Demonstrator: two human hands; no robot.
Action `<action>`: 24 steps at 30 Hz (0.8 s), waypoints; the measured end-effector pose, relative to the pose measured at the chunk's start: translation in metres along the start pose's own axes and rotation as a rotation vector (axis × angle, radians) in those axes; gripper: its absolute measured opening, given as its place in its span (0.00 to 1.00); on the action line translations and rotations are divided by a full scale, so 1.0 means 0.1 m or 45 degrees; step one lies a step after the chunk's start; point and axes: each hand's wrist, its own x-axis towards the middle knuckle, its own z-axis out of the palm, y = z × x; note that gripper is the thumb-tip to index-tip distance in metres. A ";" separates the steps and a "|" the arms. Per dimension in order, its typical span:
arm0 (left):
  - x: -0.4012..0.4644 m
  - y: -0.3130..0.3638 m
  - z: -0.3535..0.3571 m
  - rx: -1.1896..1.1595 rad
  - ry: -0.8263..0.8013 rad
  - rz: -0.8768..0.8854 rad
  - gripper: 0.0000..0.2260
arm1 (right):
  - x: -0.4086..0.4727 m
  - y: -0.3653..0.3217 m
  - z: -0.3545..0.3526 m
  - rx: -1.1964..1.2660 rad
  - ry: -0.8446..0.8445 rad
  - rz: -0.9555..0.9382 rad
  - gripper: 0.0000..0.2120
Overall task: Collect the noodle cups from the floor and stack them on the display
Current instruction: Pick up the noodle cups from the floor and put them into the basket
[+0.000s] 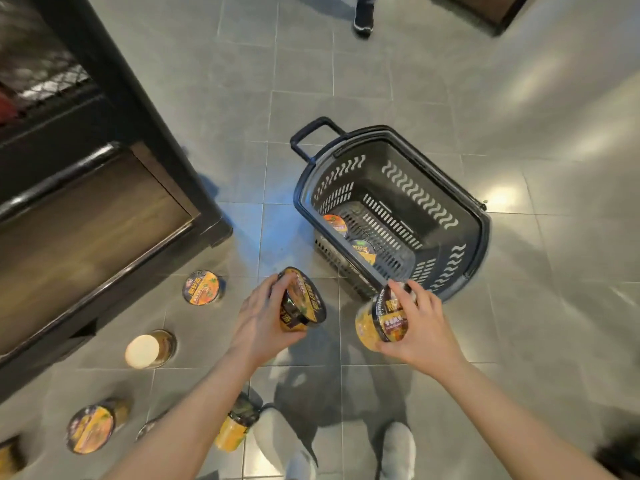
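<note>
- Nearest the camera, at 6 o'clock, two bare forearms reach up into the view over a grey tiled floor (398,81), with pale shoes below them.
- The left hand (258,318) grips a black-and-orange round noodle cup (304,299); fingers curl over its lid rim, thumb under its side. The cup is tilted, its lid facing 1 o'clock.
- The right hand (420,327) grips a yellow-walled noodle cup with a black lid (375,318), fingers spread over the lid, which faces 9 o'clock. The cup lies nearly on its side.
- The dark grey plastic shopping basket with slotted walls and a pull handle (464,271) stands on the floor at 1 o'clock from both hands. The right hand's cup is just beside its near rim; the left hand's cup is a little further off.
- Two more orange-lidded cups (349,237) already lie on the basket floor, against its near left wall.
- By my reading, the next drop goes up and right into the basket, and the right hand is the nearer.
- More cups wait on the floor at 8 to 9 o'clock: an upright orange-lidded one (202,287), an overturned one showing its pale base (149,349), a tipped one (93,427), and one on its side beneath the left forearm (237,427).
- The dark wood-and-black display shelf (86,230) stands at 9 to 10 o'clock, well apart from the basket.
</note>
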 end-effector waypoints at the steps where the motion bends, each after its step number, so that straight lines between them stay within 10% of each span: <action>1: 0.00 0.08 0.05 -0.011 -0.006 0.005 0.45 | -0.02 0.09 -0.03 -0.002 -0.003 0.013 0.53; 24: 0.94 2.05 1.25 -0.269 0.469 -0.319 0.46 | 1.08 2.22 -1.04 0.041 -0.058 -0.230 0.52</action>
